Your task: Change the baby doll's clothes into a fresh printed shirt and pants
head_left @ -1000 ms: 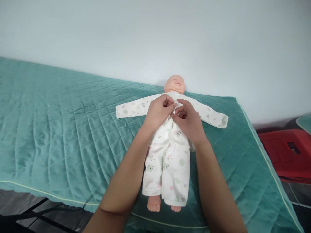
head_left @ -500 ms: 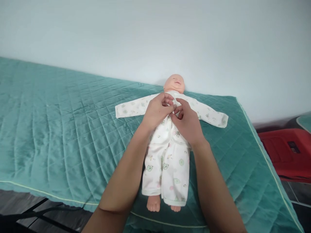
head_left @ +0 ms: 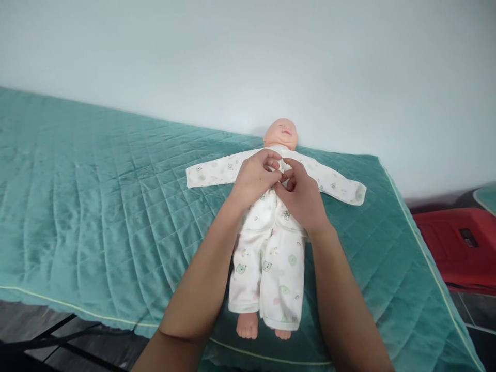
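Note:
A baby doll (head_left: pixel 279 136) lies on its back, head toward the wall and bare feet toward me. It wears a white printed baby shirt (head_left: pixel 341 187) with the long sleeves spread out, and matching pants (head_left: pixel 284 281). Over the chest, my left hand (head_left: pixel 258 178) pinches the shirt front with thumb and fingers. My right hand (head_left: pixel 304 196) meets it there, fingertips closed on the other side of the front. Between the fingertips shows a small pale spot, perhaps a button (head_left: pixel 282 170). The fingers partly hide the cloth they grip.
Under the doll spreads a green quilted cover (head_left: pixel 127 206) with pale piping, over a table or bed. A white wall (head_left: pixel 194 62) rises behind. To the right stands a red plastic object (head_left: pixel 451 243), lower than the cover. Dark metal legs (head_left: pixel 58 336) show at lower left.
The view has shifted slightly, so the doll appears a little farther right. Both hands stay at the chest with small finger movements, and the pale spot between them shows more clearly.

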### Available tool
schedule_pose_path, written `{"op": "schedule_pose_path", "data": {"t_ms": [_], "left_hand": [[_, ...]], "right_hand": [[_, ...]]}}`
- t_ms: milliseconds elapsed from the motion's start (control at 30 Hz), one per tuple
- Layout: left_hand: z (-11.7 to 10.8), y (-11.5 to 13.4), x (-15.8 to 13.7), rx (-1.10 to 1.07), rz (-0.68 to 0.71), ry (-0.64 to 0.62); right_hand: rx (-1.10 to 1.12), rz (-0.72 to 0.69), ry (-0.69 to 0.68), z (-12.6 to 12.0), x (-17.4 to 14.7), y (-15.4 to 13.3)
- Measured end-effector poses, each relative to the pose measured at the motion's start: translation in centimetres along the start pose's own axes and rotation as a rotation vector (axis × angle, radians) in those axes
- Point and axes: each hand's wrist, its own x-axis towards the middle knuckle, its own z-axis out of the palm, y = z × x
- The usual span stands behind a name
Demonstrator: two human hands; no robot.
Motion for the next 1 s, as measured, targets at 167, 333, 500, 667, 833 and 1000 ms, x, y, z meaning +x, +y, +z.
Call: {"op": "schedule_pose_path", "data": {"t_ms": [167,333,500,667,833,1000], "left_hand": [[0.1,-0.1,0.1,0.04,0.009,0.026],[-0.3,0.1,-0.1,-0.116,-0.003,-0.059],[-0.6,0.2,-0.2,-0.131,-0.004,-0.082],[-0.5,0.0,0.1,-0.039,0.018,-0.029],[-0.5,-0.1,0.3,0.044,0.031,0.006],[-1.0,0.1,0.0,-0.01,0.067,-0.063]], "right_hand": [[0.012,-0.007,-0.003,0.2,0.0,0.0],[0.055,0.01,-0.002,0.3,0.0,0.2],[0.119,0.033,0.004,0.3,0.1,0.4],[0.123,0.045,0.006,0.3,0.2,0.5],[0.049,0.042,-0.004,0.1,0.2,0.2],[-0.192,0.065,-0.015,-1.1,-1.3,-1.8]]}}
